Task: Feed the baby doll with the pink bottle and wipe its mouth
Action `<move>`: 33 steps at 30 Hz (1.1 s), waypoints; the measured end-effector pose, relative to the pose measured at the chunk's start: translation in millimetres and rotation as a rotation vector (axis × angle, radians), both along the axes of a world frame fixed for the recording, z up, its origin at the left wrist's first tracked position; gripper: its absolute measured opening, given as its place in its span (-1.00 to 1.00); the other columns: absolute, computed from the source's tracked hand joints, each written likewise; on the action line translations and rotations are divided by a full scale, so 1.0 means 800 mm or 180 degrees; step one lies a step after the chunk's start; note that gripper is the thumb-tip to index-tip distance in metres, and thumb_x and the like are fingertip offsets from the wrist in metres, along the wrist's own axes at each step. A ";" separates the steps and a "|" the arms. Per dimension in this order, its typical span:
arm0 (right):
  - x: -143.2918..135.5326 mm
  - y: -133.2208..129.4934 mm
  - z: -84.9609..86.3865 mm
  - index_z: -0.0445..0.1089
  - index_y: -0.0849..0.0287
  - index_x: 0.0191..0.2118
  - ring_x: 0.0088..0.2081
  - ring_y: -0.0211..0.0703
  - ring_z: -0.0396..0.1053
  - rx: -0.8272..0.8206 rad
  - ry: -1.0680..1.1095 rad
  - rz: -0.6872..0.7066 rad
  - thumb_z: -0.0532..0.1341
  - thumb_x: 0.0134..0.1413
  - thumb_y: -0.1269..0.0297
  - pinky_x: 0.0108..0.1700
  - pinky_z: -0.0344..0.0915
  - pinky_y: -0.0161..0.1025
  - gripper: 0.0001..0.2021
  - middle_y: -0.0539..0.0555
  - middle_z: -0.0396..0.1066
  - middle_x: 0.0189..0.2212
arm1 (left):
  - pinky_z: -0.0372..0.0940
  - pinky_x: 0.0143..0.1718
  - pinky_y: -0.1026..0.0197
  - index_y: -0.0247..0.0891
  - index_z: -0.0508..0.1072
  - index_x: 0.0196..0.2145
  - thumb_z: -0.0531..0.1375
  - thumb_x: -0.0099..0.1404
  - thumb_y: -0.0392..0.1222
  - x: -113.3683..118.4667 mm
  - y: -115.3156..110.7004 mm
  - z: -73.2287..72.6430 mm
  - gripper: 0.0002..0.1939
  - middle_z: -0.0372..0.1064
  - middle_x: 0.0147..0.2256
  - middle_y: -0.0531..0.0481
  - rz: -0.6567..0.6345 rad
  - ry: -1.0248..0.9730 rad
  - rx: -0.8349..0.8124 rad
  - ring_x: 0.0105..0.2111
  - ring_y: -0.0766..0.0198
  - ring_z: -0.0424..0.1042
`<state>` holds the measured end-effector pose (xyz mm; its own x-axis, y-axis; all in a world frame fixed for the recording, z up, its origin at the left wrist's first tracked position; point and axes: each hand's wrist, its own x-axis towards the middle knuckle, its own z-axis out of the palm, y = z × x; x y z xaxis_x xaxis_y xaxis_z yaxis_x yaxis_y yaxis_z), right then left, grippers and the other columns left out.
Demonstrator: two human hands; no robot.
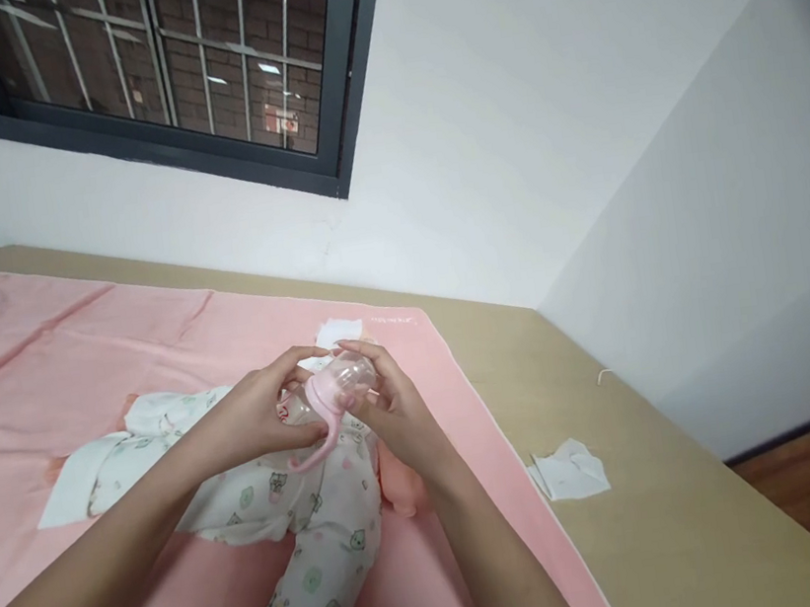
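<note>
A baby bottle (324, 396) with a pink collar and curved pink handle is held up over the pink cloth, tilted to the right. Around its clear body on the left, my left hand (271, 416) is closed. My right hand (398, 406) has its fingers around the clear dome cap (356, 376) at the bottle's other end. Whether the cap is loose from the collar I cannot tell. Just beneath lies what looks like a baby doll in white printed clothes (309, 545); its head is mostly hidden behind my hands and the bottle.
A pink cloth (104, 348) covers much of the wood-coloured surface (517, 358). On that surface, right of the cloth, rests a crumpled white tissue (572, 471). White walls rise behind and to the right, with a dark-framed barred window (338, 83) at upper left.
</note>
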<state>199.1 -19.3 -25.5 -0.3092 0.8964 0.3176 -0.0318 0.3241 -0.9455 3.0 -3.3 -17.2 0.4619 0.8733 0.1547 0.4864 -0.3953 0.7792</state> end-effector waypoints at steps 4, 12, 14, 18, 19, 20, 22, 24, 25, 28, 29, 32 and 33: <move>0.008 0.006 0.006 0.24 -0.04 0.07 -0.02 -0.17 0.35 0.0187 0.0082 -0.0393 0.35 -0.03 0.15 -0.04 0.36 -0.22 -0.48 0.06 0.27 0.08 | 0.31 -0.13 0.16 0.00 0.12 0.20 0.26 0.13 0.04 0.002 0.003 -0.006 -0.29 0.41 -0.03 0.01 0.0035 -0.0006 0.0216 -0.07 0.13 0.40; 0.094 0.076 -0.016 0.21 0.09 0.07 -0.10 -0.14 0.39 0.0702 -0.0193 -0.2081 0.32 -0.14 0.14 -0.06 0.38 -0.15 -0.41 0.14 0.33 0.01 | 0.31 -0.07 0.12 -0.01 0.31 0.10 0.14 0.23 0.17 -0.006 0.003 0.002 -0.48 0.29 0.12 0.00 0.0392 0.0229 0.0499 0.03 0.08 0.34; 0.123 0.097 -0.034 0.22 0.12 0.09 -0.13 -0.12 0.40 0.0653 -0.0376 -0.2521 0.31 -0.17 0.16 -0.04 0.37 -0.12 -0.38 0.16 0.35 -0.01 | 0.31 -0.08 0.13 -0.03 0.36 0.06 0.11 0.25 0.17 -0.011 0.008 0.002 -0.53 0.30 0.12 0.00 0.0382 0.0295 0.0499 0.01 0.09 0.35; 0.163 0.123 -0.069 0.28 0.16 0.06 -0.16 -0.07 0.40 0.0418 -0.1068 -0.3127 0.25 -0.17 0.22 -0.03 0.33 -0.08 -0.43 0.16 0.39 -0.04 | 0.29 -0.08 0.12 -0.09 0.39 0.05 0.06 0.27 0.18 -0.035 0.043 -0.014 -0.51 0.31 0.12 -0.04 0.0509 0.0732 0.0524 0.04 0.05 0.34; 0.169 0.125 -0.076 0.29 0.16 0.06 -0.15 -0.05 0.39 0.0380 -0.1259 -0.3213 0.24 -0.17 0.23 -0.03 0.32 -0.07 -0.44 0.17 0.39 -0.05 | 0.28 -0.07 0.11 -0.12 0.38 0.06 0.05 0.26 0.18 -0.044 0.055 -0.021 -0.49 0.31 0.12 -0.06 0.0619 0.0914 0.0487 0.04 0.03 0.34; 0.174 0.127 -0.081 0.29 0.17 0.06 -0.13 -0.04 0.38 0.0356 -0.1431 -0.3269 0.24 -0.17 0.23 -0.02 0.31 -0.07 -0.44 0.18 0.39 -0.05 | 0.27 -0.07 0.09 -0.14 0.38 0.06 0.05 0.26 0.17 -0.053 0.068 -0.027 -0.48 0.33 0.12 -0.09 0.0756 0.1090 0.0430 0.03 0.01 0.35; 0.178 0.127 -0.088 0.29 0.19 0.07 -0.11 -0.02 0.36 0.0355 -0.1675 -0.3298 0.21 -0.15 0.22 0.00 0.28 -0.05 -0.44 0.20 0.38 -0.04 | 0.26 -0.09 0.08 -0.18 0.38 0.07 0.05 0.24 0.15 -0.072 0.090 -0.040 -0.46 0.38 0.06 -0.15 0.0984 0.1373 0.0226 0.00 -0.02 0.38; 0.180 0.126 -0.092 0.28 0.19 0.09 -0.10 -0.01 0.35 0.0379 -0.1766 -0.3284 0.20 -0.13 0.21 0.01 0.26 -0.05 -0.44 0.21 0.38 -0.03 | 0.27 -0.12 0.10 -0.24 0.38 0.07 0.06 0.23 0.13 -0.088 0.106 -0.049 -0.45 0.41 0.02 -0.19 0.1096 0.1542 0.0000 -0.04 -0.01 0.41; 0.180 0.126 -0.093 0.28 0.20 0.09 -0.09 -0.02 0.35 0.0400 -0.1766 -0.3275 0.19 -0.12 0.20 0.02 0.26 -0.05 -0.44 0.21 0.38 -0.03 | 0.27 -0.14 0.11 -0.27 0.40 0.05 0.06 0.23 0.12 -0.095 0.111 -0.052 -0.45 0.43 0.00 -0.20 0.1146 0.1602 -0.0074 -0.06 -0.01 0.43; 0.182 0.130 -0.099 0.26 0.21 0.12 -0.06 0.01 0.34 0.0415 -0.1751 -0.3205 0.19 -0.10 0.17 0.05 0.24 -0.03 -0.41 0.23 0.38 -0.01 | 0.27 -0.19 0.11 -0.32 0.48 -0.07 0.01 0.27 0.12 -0.110 0.116 -0.054 -0.48 0.47 -0.08 -0.20 0.1178 0.1564 0.0064 -0.14 0.01 0.46; 0.183 0.132 -0.100 0.25 0.22 0.13 -0.03 0.03 0.34 0.0384 -0.1740 -0.3185 0.20 -0.09 0.16 0.07 0.23 -0.01 -0.40 0.24 0.37 0.01 | 0.27 -0.20 0.11 -0.32 0.50 -0.10 0.00 0.27 0.14 -0.113 0.115 -0.054 -0.48 0.48 -0.11 -0.18 0.1197 0.1489 0.0148 -0.16 0.03 0.46; 0.185 0.133 -0.090 0.22 0.27 0.16 0.08 0.09 0.28 0.0339 -0.1579 -0.3214 0.18 -0.03 0.13 0.12 0.20 0.04 -0.39 0.30 0.30 0.10 | 0.28 -0.22 0.10 -0.30 0.52 -0.14 0.04 0.22 0.18 -0.126 0.110 -0.049 -0.47 0.50 -0.18 -0.06 0.1346 0.1280 0.0257 -0.20 0.09 0.48; 0.184 0.127 -0.079 0.22 0.29 0.16 0.12 0.10 0.25 0.0381 -0.1457 -0.3246 0.17 0.00 0.13 0.13 0.20 0.06 -0.40 0.32 0.27 0.13 | 0.28 -0.23 0.10 -0.30 0.51 -0.14 0.04 0.20 0.19 -0.131 0.108 -0.047 -0.46 0.50 -0.19 -0.02 0.1401 0.1232 0.0288 -0.20 0.12 0.48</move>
